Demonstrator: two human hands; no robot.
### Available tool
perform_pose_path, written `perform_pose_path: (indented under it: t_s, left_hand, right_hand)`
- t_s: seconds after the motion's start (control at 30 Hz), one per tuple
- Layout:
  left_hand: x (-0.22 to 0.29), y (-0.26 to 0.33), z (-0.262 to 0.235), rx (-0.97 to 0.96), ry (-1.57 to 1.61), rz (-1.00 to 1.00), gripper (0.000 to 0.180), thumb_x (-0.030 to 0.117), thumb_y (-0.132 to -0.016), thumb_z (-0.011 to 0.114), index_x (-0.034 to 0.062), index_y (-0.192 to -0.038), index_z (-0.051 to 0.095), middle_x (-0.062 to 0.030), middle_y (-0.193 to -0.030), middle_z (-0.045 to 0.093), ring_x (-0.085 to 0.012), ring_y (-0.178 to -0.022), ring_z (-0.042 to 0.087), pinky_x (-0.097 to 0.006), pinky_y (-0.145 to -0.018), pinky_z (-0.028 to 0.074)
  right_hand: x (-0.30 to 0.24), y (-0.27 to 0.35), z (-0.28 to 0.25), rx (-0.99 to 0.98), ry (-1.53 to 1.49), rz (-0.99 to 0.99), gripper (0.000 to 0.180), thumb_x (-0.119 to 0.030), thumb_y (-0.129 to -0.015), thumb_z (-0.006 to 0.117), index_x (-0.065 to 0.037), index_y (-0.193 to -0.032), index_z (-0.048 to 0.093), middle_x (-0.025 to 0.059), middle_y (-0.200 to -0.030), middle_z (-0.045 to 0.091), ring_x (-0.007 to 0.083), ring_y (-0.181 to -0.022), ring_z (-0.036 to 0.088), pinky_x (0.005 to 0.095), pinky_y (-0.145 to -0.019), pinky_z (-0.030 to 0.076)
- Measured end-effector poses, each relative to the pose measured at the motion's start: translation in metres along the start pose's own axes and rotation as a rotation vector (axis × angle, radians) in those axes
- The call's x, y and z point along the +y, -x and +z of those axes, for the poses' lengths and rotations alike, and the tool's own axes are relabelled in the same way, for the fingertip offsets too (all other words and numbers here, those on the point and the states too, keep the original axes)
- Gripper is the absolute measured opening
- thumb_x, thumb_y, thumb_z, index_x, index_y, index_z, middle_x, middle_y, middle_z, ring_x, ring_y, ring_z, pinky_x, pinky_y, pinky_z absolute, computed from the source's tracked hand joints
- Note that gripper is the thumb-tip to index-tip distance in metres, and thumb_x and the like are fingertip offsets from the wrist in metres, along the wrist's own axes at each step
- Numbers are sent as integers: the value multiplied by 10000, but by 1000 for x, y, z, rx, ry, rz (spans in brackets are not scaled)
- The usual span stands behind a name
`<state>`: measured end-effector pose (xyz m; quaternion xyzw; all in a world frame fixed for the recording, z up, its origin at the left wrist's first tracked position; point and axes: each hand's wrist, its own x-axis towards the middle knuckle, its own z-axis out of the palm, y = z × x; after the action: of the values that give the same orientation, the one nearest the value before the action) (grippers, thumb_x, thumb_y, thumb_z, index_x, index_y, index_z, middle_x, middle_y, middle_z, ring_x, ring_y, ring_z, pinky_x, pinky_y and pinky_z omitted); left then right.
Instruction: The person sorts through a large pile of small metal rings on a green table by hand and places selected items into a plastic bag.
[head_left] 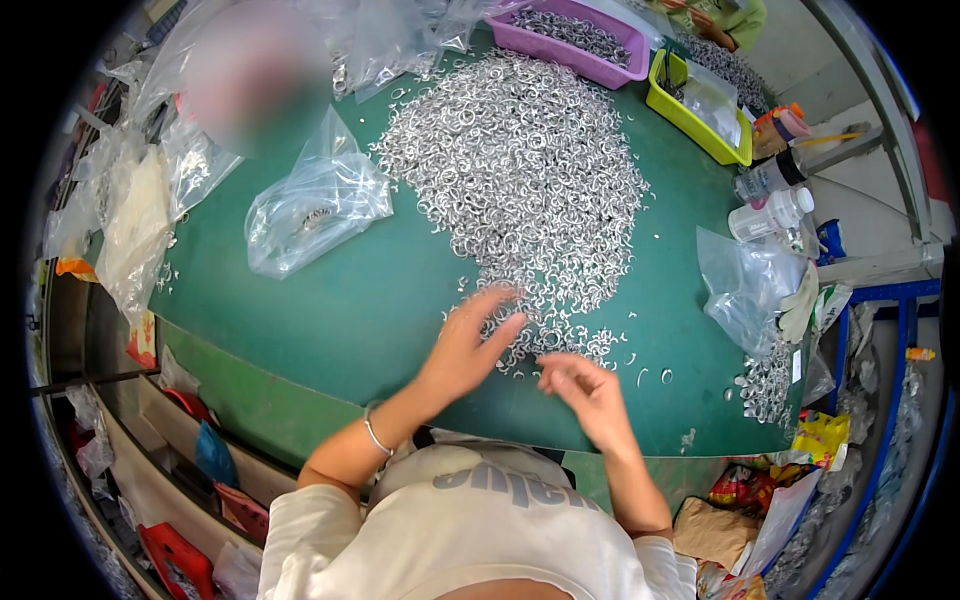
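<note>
A big heap of small silver-grey curved metal pieces, open rings or crescents, lies on the green tabletop. Its near end thins out into loose pieces close to me. My left hand rests at that near left edge, thumb and fingers apart, its fingertips among the pieces. Just right of it, my right hand is held at the near rim of the scattered pieces with its fingers curled in. Whatever may be between those fingertips is hidden. A clear plastic bag with a few dark pieces inside lies left of the heap.
Beyond the heap stand a purple basket of metal pieces and a yellow-green basket. Bottles, another clear bag and a smaller pile of pieces line the right side. Plastic bags crowd the left edge.
</note>
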<state>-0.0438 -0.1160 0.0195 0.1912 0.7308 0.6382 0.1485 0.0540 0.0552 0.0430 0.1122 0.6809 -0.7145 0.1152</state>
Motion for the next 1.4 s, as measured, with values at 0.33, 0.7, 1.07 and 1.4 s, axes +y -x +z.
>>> perform_pose_path:
  t_s: [0.33, 0.7, 1.07, 1.4]
  left_hand:
    - [-35, -90, -4, 136, -1110, 250, 648, 323, -740, 694, 71, -1274, 425, -145, -1286, 388, -390, -1242, 280, -566, -990, 243]
    - [-34, -43, -25, -38, -844, 427, 305, 21, -706, 640, 41, -993, 538, -141, -1148, 449, -384, -1117, 400, -482, -943, 359]
    - [-16, -12, -54, 11, -755, 186, 421, -23, -726, 597, 82, -1131, 550, -124, -1199, 449, -326, -1106, 421, -427, -888, 388]
    - [-33, -21, -53, -34, -906, 244, 300, 63, -765, 626, 76, -1055, 551, -101, -1185, 472, -311, -1172, 403, -491, -978, 306]
  right_hand:
    - [3, -154, -20, 431, 608, -611, 732, -137, -817, 605, 6, -1392, 174, 164, -1285, 471, 313, -1172, 452, 402, -997, 312]
    - [20, -123, 1, 55, 688, -635, 736, -124, -825, 586, 11, -1398, 145, 160, -1244, 508, 346, -1203, 414, 425, -1008, 300]
    - [-2, -111, -18, 200, 622, -614, 739, -99, -790, 612, -12, -1391, 190, 128, -1192, 552, 305, -1139, 491, 426, -1017, 295]
    - [2, -115, -3, 13, 956, -618, 765, -84, -780, 632, -7, -1396, 185, 118, -1198, 547, 303, -1132, 462, 411, -962, 343]
